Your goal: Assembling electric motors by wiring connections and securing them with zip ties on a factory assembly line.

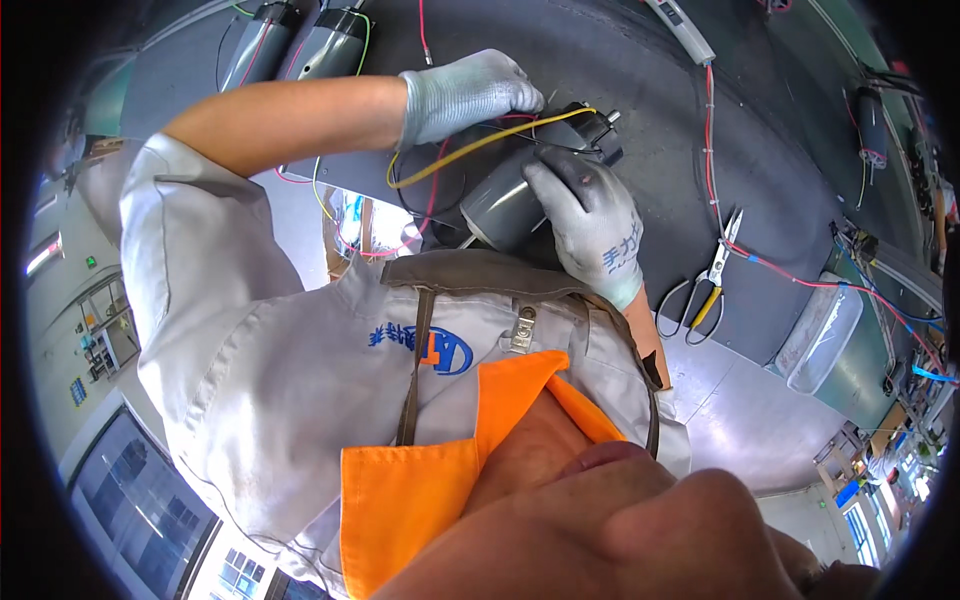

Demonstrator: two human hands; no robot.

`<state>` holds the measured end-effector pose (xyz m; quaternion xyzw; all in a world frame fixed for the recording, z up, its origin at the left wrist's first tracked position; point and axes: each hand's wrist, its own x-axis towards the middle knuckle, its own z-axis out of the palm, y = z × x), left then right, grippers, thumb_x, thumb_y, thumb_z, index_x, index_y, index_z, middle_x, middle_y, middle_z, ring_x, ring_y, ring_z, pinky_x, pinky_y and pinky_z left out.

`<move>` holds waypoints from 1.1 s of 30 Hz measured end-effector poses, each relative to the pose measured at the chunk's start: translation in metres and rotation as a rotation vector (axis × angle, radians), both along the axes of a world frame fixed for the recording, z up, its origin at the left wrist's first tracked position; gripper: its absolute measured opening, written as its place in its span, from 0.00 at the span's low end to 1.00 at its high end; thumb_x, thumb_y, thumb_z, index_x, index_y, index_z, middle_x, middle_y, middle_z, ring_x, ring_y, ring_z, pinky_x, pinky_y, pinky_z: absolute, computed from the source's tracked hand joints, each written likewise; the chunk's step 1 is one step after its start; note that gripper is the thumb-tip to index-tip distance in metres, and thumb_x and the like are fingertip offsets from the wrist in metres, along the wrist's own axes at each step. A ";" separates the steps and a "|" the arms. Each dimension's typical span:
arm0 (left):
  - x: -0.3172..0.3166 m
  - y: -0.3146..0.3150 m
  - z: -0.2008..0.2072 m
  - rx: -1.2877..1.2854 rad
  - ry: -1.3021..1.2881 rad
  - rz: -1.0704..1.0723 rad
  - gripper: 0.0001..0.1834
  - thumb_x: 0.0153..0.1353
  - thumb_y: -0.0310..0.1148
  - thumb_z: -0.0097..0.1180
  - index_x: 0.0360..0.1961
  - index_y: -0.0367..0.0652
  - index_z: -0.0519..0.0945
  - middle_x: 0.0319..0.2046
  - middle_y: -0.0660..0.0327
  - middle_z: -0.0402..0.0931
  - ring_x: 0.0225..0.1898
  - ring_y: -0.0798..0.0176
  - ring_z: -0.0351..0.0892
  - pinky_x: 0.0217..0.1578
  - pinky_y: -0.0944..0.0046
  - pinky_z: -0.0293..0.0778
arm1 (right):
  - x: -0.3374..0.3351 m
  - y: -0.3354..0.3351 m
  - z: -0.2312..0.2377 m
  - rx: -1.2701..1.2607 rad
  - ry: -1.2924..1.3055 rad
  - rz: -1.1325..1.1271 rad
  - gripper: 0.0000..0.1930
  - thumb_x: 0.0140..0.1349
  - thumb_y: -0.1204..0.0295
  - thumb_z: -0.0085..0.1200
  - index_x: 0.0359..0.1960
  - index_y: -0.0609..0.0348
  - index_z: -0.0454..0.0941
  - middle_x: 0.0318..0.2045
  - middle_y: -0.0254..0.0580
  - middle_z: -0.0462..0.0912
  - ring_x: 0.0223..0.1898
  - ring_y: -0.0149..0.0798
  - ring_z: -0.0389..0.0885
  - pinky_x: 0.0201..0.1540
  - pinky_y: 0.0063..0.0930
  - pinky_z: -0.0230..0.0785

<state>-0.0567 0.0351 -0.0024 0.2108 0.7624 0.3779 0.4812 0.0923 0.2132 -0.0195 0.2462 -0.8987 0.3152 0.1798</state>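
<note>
A dark grey cylindrical motor (503,207) lies tilted on the dark worktop, its shaft end pointing up and right. My right hand (592,215), in a whitish glove with darkened fingers, is wrapped round the motor near that end. Above the motor, my gloved left hand (472,97) is closed, fingertips pressed together by thin red and black wires; what they pinch is hidden. A yellow wire (455,155) arcs from the motor's end and loops below my left wrist. A red wire (433,195) hangs past the motor's left side toward the table edge.
Scissors (714,275) with looped handles lie to the right, near a cable tied along the worktop. A clear tray (826,335) sits at the right edge. More motors (335,45) stand at the upper left, another motor (872,128) at far right. A white handheld device (684,32) lies at the top.
</note>
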 end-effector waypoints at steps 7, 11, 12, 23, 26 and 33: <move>0.032 0.023 0.000 0.291 0.062 0.378 0.13 0.66 0.36 0.59 0.43 0.36 0.83 0.29 0.71 0.78 0.27 0.83 0.70 0.26 0.78 0.66 | -0.007 0.014 0.008 -0.902 -0.370 -0.296 0.15 0.62 0.84 0.54 0.50 0.61 0.83 0.41 0.43 0.87 0.36 0.34 0.85 0.33 0.24 0.76; 0.041 0.032 -0.007 0.225 0.101 0.395 0.10 0.65 0.30 0.61 0.44 0.35 0.84 0.32 0.66 0.83 0.33 0.77 0.76 0.36 0.73 0.75 | -0.010 0.017 0.012 -1.268 -0.582 -0.419 0.17 0.65 0.82 0.54 0.56 0.64 0.79 0.36 0.41 0.87 0.28 0.24 0.82 0.26 0.15 0.72; 0.042 0.030 -0.018 0.300 0.189 0.384 0.11 0.65 0.30 0.61 0.45 0.35 0.84 0.32 0.65 0.83 0.34 0.77 0.77 0.36 0.73 0.76 | -0.009 0.017 0.014 -1.308 -0.582 -0.409 0.20 0.65 0.82 0.54 0.59 0.64 0.76 0.34 0.42 0.87 0.28 0.24 0.82 0.26 0.15 0.72; 0.053 0.044 -0.013 0.429 0.336 0.224 0.09 0.66 0.24 0.59 0.46 0.34 0.84 0.37 0.65 0.83 0.38 0.76 0.78 0.41 0.73 0.77 | -0.011 0.053 0.023 -1.195 -0.757 -0.290 0.24 0.63 0.73 0.59 0.60 0.68 0.74 0.30 0.39 0.85 0.24 0.25 0.80 0.26 0.19 0.70; 0.060 0.057 -0.009 0.404 0.125 0.344 0.09 0.66 0.24 0.59 0.45 0.34 0.84 0.38 0.64 0.84 0.38 0.76 0.79 0.41 0.72 0.77 | -0.013 0.064 0.027 -1.096 -0.897 -0.270 0.25 0.61 0.72 0.59 0.60 0.67 0.75 0.29 0.37 0.85 0.23 0.23 0.78 0.25 0.18 0.68; 0.070 0.075 -0.021 0.596 0.553 0.203 0.08 0.60 0.25 0.62 0.41 0.36 0.85 0.33 0.55 0.83 0.35 0.60 0.84 0.39 0.64 0.78 | -0.002 0.077 0.028 -1.043 -0.988 -0.286 0.22 0.61 0.75 0.59 0.58 0.62 0.79 0.28 0.39 0.85 0.22 0.26 0.78 0.26 0.22 0.70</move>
